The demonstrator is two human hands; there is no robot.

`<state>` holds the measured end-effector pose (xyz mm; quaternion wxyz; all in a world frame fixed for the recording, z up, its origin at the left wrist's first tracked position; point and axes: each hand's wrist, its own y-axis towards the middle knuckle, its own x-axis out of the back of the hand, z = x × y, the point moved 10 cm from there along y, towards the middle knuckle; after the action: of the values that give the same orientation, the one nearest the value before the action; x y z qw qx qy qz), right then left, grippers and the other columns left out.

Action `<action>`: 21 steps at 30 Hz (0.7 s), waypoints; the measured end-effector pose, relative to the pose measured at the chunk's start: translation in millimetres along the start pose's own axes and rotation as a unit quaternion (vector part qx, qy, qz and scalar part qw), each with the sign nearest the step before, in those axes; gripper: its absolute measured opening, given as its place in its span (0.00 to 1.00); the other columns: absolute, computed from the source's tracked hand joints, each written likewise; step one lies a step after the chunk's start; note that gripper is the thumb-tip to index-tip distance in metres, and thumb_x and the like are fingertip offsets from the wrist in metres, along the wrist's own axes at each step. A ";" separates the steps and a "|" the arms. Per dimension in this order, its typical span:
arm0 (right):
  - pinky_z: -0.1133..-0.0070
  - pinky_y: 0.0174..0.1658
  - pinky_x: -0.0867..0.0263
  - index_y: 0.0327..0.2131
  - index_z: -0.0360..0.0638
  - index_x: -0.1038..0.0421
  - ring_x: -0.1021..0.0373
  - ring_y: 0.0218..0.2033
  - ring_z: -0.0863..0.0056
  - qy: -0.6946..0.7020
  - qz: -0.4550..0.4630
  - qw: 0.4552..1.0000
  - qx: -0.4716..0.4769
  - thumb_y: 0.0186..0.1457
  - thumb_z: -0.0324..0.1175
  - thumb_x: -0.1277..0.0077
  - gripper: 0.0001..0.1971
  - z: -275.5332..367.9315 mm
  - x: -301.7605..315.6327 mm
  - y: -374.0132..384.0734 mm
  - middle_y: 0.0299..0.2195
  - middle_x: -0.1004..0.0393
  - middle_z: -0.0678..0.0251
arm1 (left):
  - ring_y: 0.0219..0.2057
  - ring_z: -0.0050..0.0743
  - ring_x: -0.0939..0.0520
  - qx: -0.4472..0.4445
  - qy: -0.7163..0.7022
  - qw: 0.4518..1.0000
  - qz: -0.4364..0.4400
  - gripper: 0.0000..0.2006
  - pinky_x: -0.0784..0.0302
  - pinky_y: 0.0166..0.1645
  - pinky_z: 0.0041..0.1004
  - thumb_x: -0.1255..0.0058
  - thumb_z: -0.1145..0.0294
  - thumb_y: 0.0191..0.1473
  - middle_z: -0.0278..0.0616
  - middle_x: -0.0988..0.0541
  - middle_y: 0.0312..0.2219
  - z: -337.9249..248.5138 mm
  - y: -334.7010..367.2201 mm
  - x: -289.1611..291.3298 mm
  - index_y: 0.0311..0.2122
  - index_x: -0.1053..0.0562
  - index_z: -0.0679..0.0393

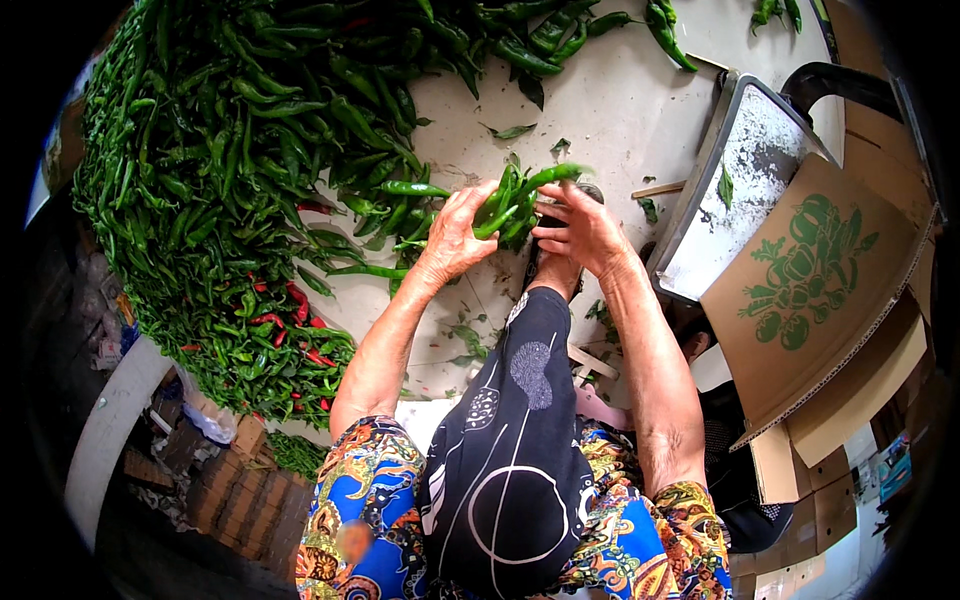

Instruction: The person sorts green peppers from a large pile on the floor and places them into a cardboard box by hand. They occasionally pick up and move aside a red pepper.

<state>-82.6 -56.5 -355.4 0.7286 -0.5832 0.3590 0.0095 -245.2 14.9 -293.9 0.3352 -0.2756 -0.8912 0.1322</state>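
Observation:
My left hand [458,238] is closed around a small bunch of long green chili peppers [505,207], its thumb pressing on them from the near side. Facing it from the right, my right hand [592,232] has its fingers apart and reaching toward the bunch. One pepper [556,175] sticks out rightward over those fingers, its tip blurred. Whether the right fingertips grip any pepper is hard to see. Below the hands are my dark trouser leg [510,390] and part of a foot. A large heap of green chili peppers [250,150] spreads to the left and far side.
Red peppers [297,303] show among the heap's near part. On the right stand a metal-edged tray [715,240] with a whitish, dirt-flecked surface and an open cardboard box [890,220] with a green vegetable print. Loose leaves [510,131] litter the pale floor [600,100].

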 end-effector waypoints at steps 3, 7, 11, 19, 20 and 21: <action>0.75 0.43 0.28 0.69 0.53 0.46 0.28 0.36 0.76 -0.123 -0.032 0.989 0.073 0.59 0.54 0.45 0.39 9.0 -5.5 -2.8 0.57 0.30 0.66 | 0.56 0.49 0.24 0.015 -0.012 1.000 -0.006 0.39 0.29 0.61 0.37 0.39 0.80 0.40 0.52 0.24 0.53 -1.3 0.4 1.6 0.63 0.34 0.57; 0.65 0.41 0.27 0.55 0.41 0.29 0.22 0.37 0.59 -0.449 -0.224 0.850 0.159 0.57 0.53 0.45 0.30 47.6 0.2 -11.2 0.42 0.20 0.54 | 0.54 0.54 0.23 -0.028 0.026 0.999 0.019 0.38 0.28 0.59 0.39 0.39 0.80 0.40 0.52 0.24 0.52 -9.3 2.8 -3.3 0.61 0.34 0.58; 0.57 0.45 0.29 0.37 0.34 0.21 0.23 0.41 0.46 -0.538 -0.327 0.741 0.233 0.55 0.54 0.46 0.26 96.4 -20.0 -14.8 0.34 0.21 0.41 | 0.54 0.55 0.23 -0.011 0.018 1.000 -0.011 0.37 0.27 0.58 0.39 0.40 0.80 0.40 0.53 0.24 0.51 -1.8 -1.8 -0.9 0.60 0.33 0.58; 0.59 0.45 0.28 0.35 0.34 0.24 0.23 0.39 0.47 -0.542 -0.352 0.725 0.237 0.46 0.45 0.43 0.21 119.6 -10.8 12.2 0.34 0.21 0.44 | 0.52 0.48 0.19 0.017 -0.009 0.999 -0.048 0.37 0.26 0.58 0.36 0.38 0.76 0.41 0.56 0.22 0.49 9.9 6.7 1.5 0.60 0.34 0.62; 0.60 0.45 0.28 0.34 0.34 0.25 0.23 0.38 0.48 -0.525 -0.341 0.738 0.252 0.45 0.43 0.43 0.19 120.8 -10.3 10.9 0.33 0.21 0.45 | 0.48 0.41 0.17 0.061 -0.016 0.997 -0.047 0.36 0.24 0.55 0.34 0.38 0.74 0.42 0.54 0.19 0.46 21.8 3.9 2.8 0.61 0.34 0.61; 0.61 0.43 0.30 0.32 0.35 0.27 0.24 0.35 0.50 -0.467 -0.310 0.779 0.280 0.44 0.40 0.47 0.17 123.5 -22.6 -6.6 0.30 0.21 0.48 | 0.46 0.38 0.17 0.118 -0.046 0.991 -0.035 0.36 0.24 0.54 0.33 0.38 0.73 0.43 0.53 0.19 0.44 31.8 1.3 5.8 0.61 0.34 0.60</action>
<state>-33.3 56.3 -330.1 0.9017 -0.3573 -0.2389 -0.0468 -269.6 17.7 -315.0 0.3282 -0.1963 -0.8930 0.2371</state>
